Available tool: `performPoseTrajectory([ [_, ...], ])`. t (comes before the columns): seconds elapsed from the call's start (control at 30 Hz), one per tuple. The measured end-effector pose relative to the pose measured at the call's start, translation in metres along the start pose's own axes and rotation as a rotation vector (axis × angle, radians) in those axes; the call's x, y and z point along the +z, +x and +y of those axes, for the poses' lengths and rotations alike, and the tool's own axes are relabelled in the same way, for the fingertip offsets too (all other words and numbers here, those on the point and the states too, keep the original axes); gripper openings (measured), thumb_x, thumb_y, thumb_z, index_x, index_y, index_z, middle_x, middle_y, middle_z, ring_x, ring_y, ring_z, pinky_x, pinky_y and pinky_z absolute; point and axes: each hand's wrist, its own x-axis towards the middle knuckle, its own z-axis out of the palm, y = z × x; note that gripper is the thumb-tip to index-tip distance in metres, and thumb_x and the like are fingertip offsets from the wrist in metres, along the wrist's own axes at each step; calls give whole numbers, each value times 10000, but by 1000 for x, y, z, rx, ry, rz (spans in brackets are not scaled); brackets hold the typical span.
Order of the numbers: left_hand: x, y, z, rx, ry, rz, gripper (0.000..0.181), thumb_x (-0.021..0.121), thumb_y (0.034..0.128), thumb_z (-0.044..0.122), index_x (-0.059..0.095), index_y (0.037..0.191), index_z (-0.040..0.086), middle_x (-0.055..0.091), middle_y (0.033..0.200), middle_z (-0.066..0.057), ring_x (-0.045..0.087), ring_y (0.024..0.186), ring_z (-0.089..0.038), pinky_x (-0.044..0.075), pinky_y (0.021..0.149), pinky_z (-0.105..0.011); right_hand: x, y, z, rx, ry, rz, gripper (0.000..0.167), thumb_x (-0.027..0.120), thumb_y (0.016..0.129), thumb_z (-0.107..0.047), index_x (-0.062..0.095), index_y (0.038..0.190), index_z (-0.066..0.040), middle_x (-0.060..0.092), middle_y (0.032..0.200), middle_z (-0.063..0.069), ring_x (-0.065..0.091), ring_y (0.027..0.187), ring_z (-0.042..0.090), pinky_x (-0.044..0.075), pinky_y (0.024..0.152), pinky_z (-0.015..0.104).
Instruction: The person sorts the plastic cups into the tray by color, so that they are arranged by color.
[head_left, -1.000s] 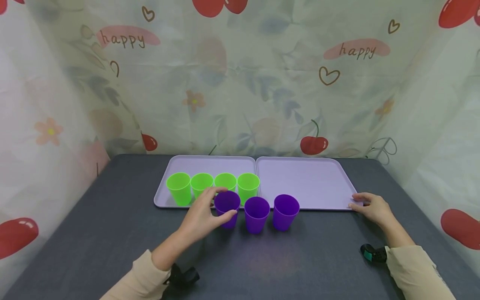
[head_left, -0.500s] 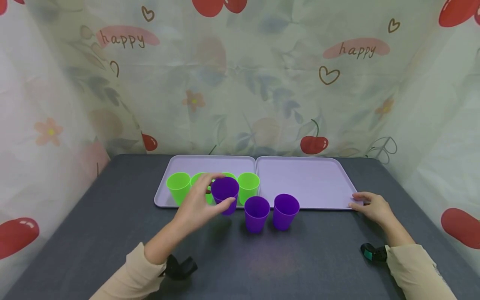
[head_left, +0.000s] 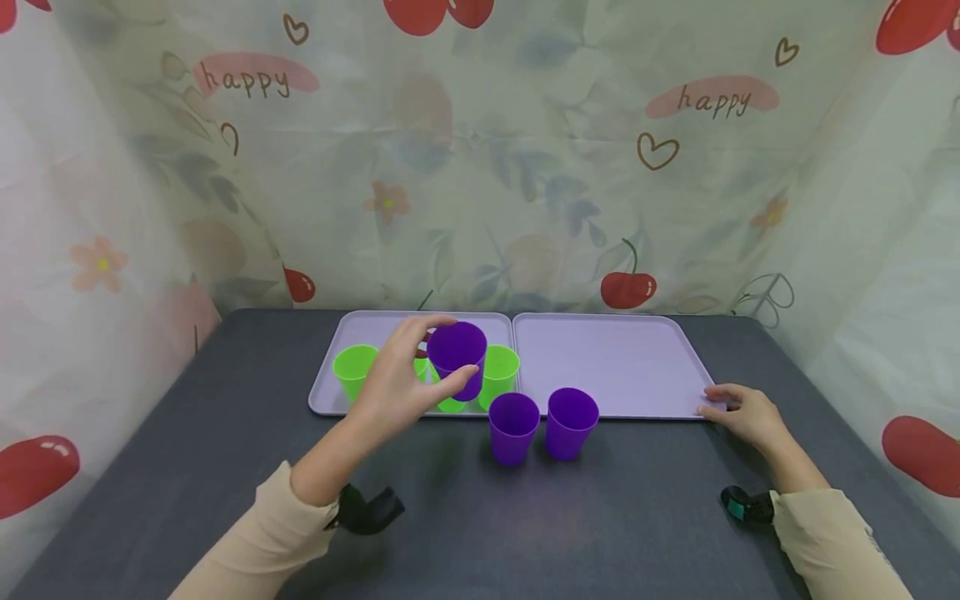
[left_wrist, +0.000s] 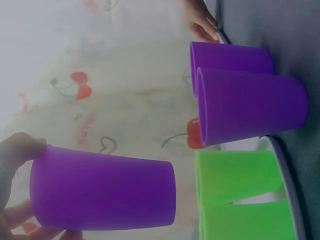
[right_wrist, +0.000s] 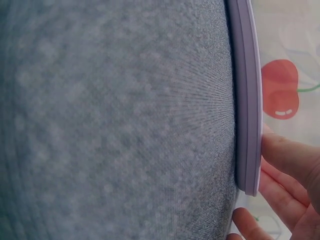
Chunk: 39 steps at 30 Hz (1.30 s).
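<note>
My left hand [head_left: 397, 375] holds a purple cup [head_left: 459, 350] near its rim, thumb on one side and fingers on the other. This cup is raised over the front of the left tray [head_left: 324, 398], partly hiding the green cups behind it. In the left wrist view the held cup [left_wrist: 105, 190] hangs apart from the others. Two more purple cups [head_left: 513, 429] [head_left: 572, 425] stand upright in front of the trays. My right hand [head_left: 746, 419] grips the front right corner of the right tray [head_left: 607, 367]; the right wrist view shows the thumb against its rim [right_wrist: 248, 100].
Green cups stand in a row on the left tray, the leftmost [head_left: 354, 371] and rightmost [head_left: 498, 375] plainest to see. Both trays lie side by side at the back of the dark table [head_left: 585, 525], before a patterned curtain [head_left: 480, 167].
My left hand has lifted the purple cup from the table beside the other two, up and away from me over the left tray. The right hand has stayed at the tray corner.
</note>
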Motion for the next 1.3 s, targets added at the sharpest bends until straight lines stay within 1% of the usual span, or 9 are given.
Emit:
performPoseTrajectory([
  [0.23, 2, 14, 8, 22, -14, -1, 514, 759, 759, 254, 549, 1207, 117, 567, 1101, -56, 546, 972, -175, 513, 814, -324, 0, 0, 0, -1, 0, 0, 554, 638, 871, -328, 530, 1208, 99, 522, 1240, 335, 505, 1077, 492, 451, 848, 536],
  [0.33, 5, 21, 11, 35, -29, -7, 512, 750, 764, 258, 549, 1210, 106, 569, 1125, -63, 548, 976, -182, 515, 819, -331, 0, 0, 0, -11, -2, 7, 545, 640, 871, -320, 535, 1200, 102, 530, 1230, 335, 510, 1075, 497, 454, 849, 537],
  [0.47, 12, 29, 14, 44, -53, -33, 511, 738, 770, 263, 550, 1215, 98, 565, 1173, -66, 544, 993, -188, 509, 837, -333, 1, -1, 0, -17, 5, 11, 539, 638, 872, -313, 536, 1199, 103, 529, 1230, 336, 511, 1082, 499, 457, 849, 532],
  [0.63, 22, 42, 14, 34, -57, -83, 503, 731, 779, 274, 553, 1219, 104, 557, 1211, -61, 534, 1027, -197, 500, 875, -328, 1, -2, 0, -12, 11, 10, 541, 636, 873, -314, 533, 1203, 102, 522, 1237, 337, 506, 1088, 498, 460, 844, 526],
  [0.8, 34, 54, 11, 32, -36, -133, 509, 734, 779, 267, 553, 1222, 92, 558, 1221, -73, 547, 1050, -210, 498, 889, -332, 1, -1, 0, -15, 9, 11, 536, 635, 873, -309, 535, 1203, 101, 528, 1233, 334, 507, 1090, 497, 457, 851, 530],
  [1.0, 48, 64, 7, 15, -14, -221, 501, 732, 780, 279, 554, 1216, 109, 562, 1223, -60, 552, 1063, -214, 480, 919, -359, 1, -1, 1, -10, 8, 5, 541, 635, 873, -318, 536, 1204, 99, 529, 1232, 332, 507, 1087, 494, 457, 855, 533],
  [1.1, 54, 68, 4, 15, -13, -262, 496, 734, 777, 281, 558, 1211, 117, 563, 1231, -54, 549, 1076, -222, 474, 923, -375, 1, 0, 1, -8, 9, 11, 535, 639, 870, -312, 539, 1199, 98, 532, 1228, 332, 512, 1083, 491, 461, 848, 527],
  [1.2, 62, 72, 0, 37, -14, -306, 493, 737, 776, 277, 559, 1207, 116, 563, 1232, -52, 541, 1089, -215, 469, 935, -382, 1, 0, 1, -5, 12, 14, 528, 641, 869, -306, 542, 1194, 98, 531, 1225, 334, 516, 1080, 489, 465, 844, 522],
  [1.3, 69, 75, -3, 63, -10, -338, 489, 737, 779, 275, 560, 1205, 111, 569, 1224, -54, 538, 1094, -210, 466, 946, -381, 1, 0, 1, -2, 10, 14, 522, 640, 871, -300, 542, 1195, 98, 528, 1227, 336, 518, 1080, 488, 467, 846, 520],
])
